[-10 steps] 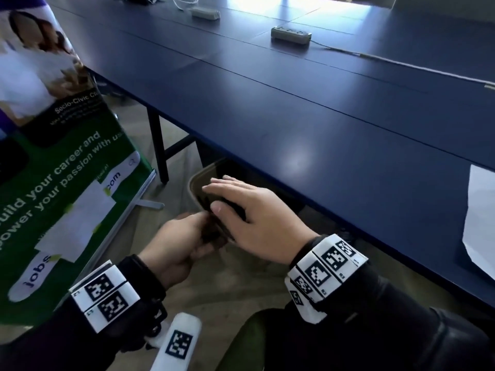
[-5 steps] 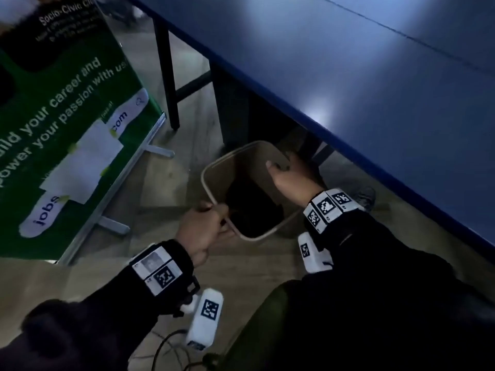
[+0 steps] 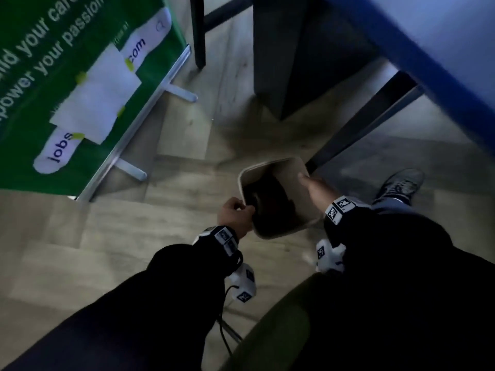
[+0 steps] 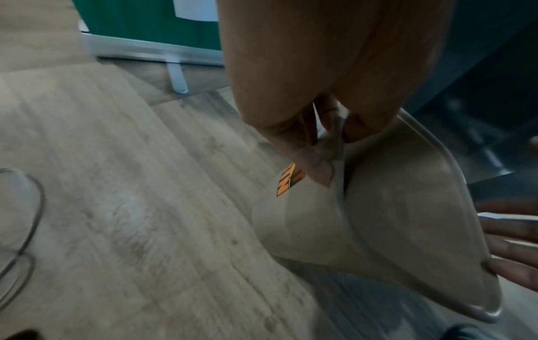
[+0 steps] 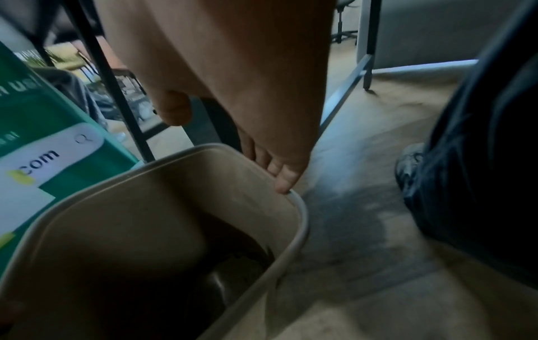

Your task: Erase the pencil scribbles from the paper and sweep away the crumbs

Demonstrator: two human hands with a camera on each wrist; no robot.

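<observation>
A beige waste bin (image 3: 267, 170) with a dark inside sits low over the wooden floor, just off the table's edge. My left hand (image 3: 247, 210) pinches its near left rim; in the left wrist view the left hand (image 4: 334, 147) has thumb and fingers clamped on the rim of the bin (image 4: 393, 218). My right hand (image 3: 305, 180) lies against the right side. In the right wrist view its fingers (image 5: 284, 177) run straight down outside the bin's rim (image 5: 302, 220), with the thumb off it. Paper and crumbs are out of view.
The blue table (image 3: 442, 62) overhangs at the upper right, with dark legs (image 3: 356, 129) close behind the bin. A green roll-up banner (image 3: 80, 89) on a metal foot stands at the left. My shoe (image 3: 399, 183) is to the right of the bin. A cable (image 4: 26, 218) lies on the floor.
The view has tipped down from the tabletop to the floor. Both hands went from the table edge to the bin's rim, and the bin now sits further out from under the table.
</observation>
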